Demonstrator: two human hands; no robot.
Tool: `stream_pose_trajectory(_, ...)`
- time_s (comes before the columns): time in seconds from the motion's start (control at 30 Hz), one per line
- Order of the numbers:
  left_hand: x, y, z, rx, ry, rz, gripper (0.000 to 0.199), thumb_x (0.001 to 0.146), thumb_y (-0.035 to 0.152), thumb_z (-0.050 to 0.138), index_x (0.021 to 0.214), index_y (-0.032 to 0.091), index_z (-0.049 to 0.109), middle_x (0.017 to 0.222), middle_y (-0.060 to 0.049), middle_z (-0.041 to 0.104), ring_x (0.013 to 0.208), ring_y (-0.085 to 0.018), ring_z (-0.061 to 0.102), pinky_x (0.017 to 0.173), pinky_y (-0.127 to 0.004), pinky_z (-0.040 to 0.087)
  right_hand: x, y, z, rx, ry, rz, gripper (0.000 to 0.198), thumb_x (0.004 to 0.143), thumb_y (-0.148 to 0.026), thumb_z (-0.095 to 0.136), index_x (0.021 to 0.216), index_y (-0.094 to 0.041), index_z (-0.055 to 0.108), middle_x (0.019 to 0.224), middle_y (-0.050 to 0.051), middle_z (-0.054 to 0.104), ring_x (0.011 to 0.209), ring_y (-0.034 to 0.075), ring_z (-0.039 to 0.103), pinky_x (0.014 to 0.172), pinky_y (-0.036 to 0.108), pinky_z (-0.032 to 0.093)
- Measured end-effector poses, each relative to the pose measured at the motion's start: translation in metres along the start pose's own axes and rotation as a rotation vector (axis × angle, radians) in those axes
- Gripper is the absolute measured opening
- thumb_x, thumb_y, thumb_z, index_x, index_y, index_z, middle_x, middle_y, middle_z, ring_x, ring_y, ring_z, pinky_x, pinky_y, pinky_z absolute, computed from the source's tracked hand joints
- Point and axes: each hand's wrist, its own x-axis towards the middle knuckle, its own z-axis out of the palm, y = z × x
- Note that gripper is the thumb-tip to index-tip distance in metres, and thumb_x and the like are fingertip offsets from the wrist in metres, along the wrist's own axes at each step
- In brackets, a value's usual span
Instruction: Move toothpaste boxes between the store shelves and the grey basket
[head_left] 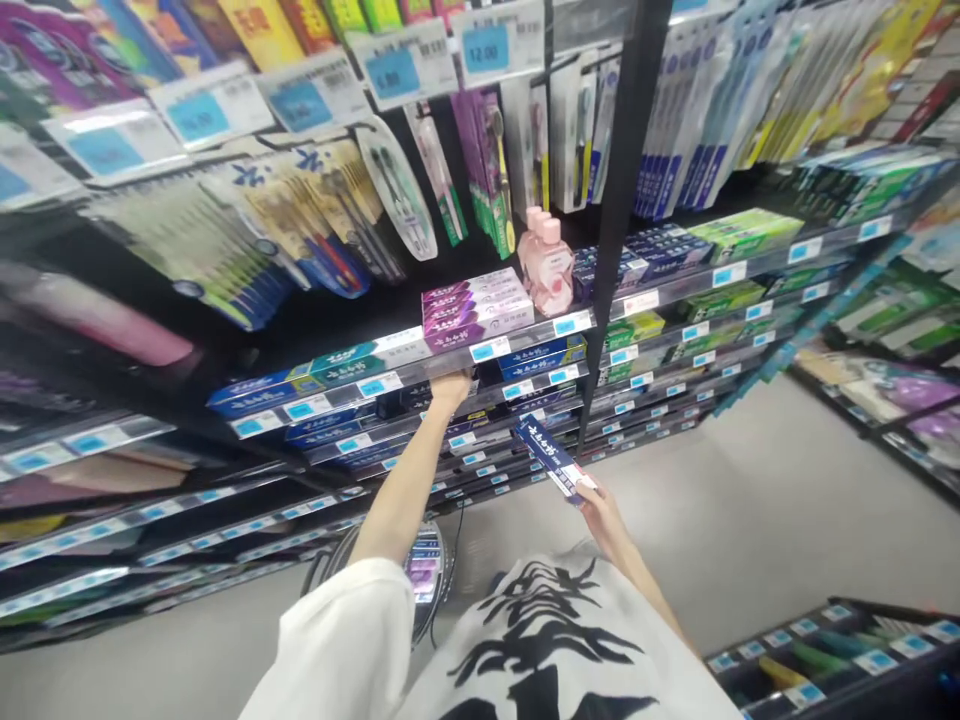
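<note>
My right hand (598, 505) is closed on one end of a dark blue and white toothpaste box (553, 458), held tilted out in front of the shelves. My left hand (451, 388) reaches into the gap below the upper shelf, and its fingers are hidden under the shelf edge. Right above it lies a stack of purple and white toothpaste boxes (480, 308). To the left of that stack, a teal and white toothpaste box (352, 362) lies along the shelf front. Blue toothpaste boxes (541, 352) fill the tier to the right of my left hand.
Pink bottles (550, 265) stand beside the purple stack. Toothbrush packs (322, 215) hang above, below a row of price tags (409, 62). A dark upright post (621, 150) divides the shelving. A round basket (426, 570) holding boxes is on the floor below my left arm.
</note>
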Motion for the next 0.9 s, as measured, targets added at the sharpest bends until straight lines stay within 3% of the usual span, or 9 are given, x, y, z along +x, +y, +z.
stream_pose_trajectory(0.23, -0.039, 0.008, 0.017, 0.045, 0.142, -0.011, 0.075, 0.1, 0.06, 0.03, 0.144, 0.003, 0.049, 0.145, -0.027, 0.053, 0.137, -0.041, 0.044, 0.119, -0.055, 0.022, 0.016, -0.025, 0.022, -0.037, -0.089, -0.018, 0.049, 0.068, -0.033, 0.088, 0.114, -0.023, 0.075, 0.115, 0.005, 0.075, 0.099, 0.02, 0.069, 0.084, 0.03, 0.055)
stream_pose_trajectory(0.37, -0.043, 0.008, 0.018, 0.003, 0.116, -0.024, 0.078, 0.098, 0.063, 0.033, 0.146, 0.002, 0.046, 0.148, -0.027, 0.049, 0.137, -0.041, 0.041, 0.12, -0.057, 0.019, 0.03, -0.035, 0.039, -0.15, -0.093, -0.061, 0.052, 0.068, -0.035, 0.088, 0.116, -0.023, 0.073, 0.121, 0.006, 0.073, 0.108, 0.022, 0.068, 0.097, 0.035, 0.053)
stream_pose_trajectory(0.5, -0.038, 0.008, 0.012, -0.108, 0.032, -0.039, 0.076, 0.096, 0.06, 0.044, 0.148, 0.004, 0.043, 0.148, -0.026, 0.05, 0.139, -0.04, 0.039, 0.12, -0.059, 0.017, 0.057, -0.044, 0.07, -0.362, -0.081, -0.238, 0.064, 0.069, -0.04, 0.085, 0.127, -0.02, 0.066, 0.131, 0.009, 0.068, 0.121, 0.024, 0.063, 0.112, 0.041, 0.044)
stream_pose_trajectory(0.6, -0.032, 0.003, 0.008, -0.154, -0.006, -0.038, 0.078, 0.092, 0.057, 0.053, 0.151, 0.007, 0.042, 0.147, -0.025, 0.052, 0.14, -0.041, 0.039, 0.119, -0.061, 0.017, 0.083, -0.044, 0.099, -0.532, -0.076, -0.395, 0.075, 0.072, -0.045, 0.08, 0.137, -0.016, 0.057, 0.135, 0.013, 0.064, 0.124, 0.026, 0.061, 0.113, 0.042, 0.044)
stream_pose_trajectory(0.77, -0.02, 0.002, 0.007, -0.082, -0.046, -0.063, 0.082, 0.083, 0.059, 0.063, 0.145, 0.007, 0.052, 0.15, -0.027, 0.049, 0.139, -0.044, 0.041, 0.114, -0.059, 0.03, 0.123, -0.043, 0.14, -0.725, -0.2, -0.466, 0.077, 0.079, -0.052, 0.07, 0.141, -0.012, 0.05, 0.138, 0.018, 0.061, 0.124, 0.027, 0.061, 0.11, 0.045, 0.046)
stream_pose_trajectory(0.9, -0.017, 0.004, 0.009, -0.104, -0.027, -0.092, 0.072, 0.075, 0.055, 0.072, 0.133, 0.012, 0.067, 0.146, -0.023, 0.055, 0.14, -0.042, 0.042, 0.117, -0.057, 0.03, 0.152, -0.052, 0.167, -0.865, -0.303, -0.561, 0.08, 0.079, -0.055, 0.068, 0.143, -0.011, 0.047, 0.137, 0.019, 0.06, 0.12, 0.027, 0.062, 0.108, 0.045, 0.047)
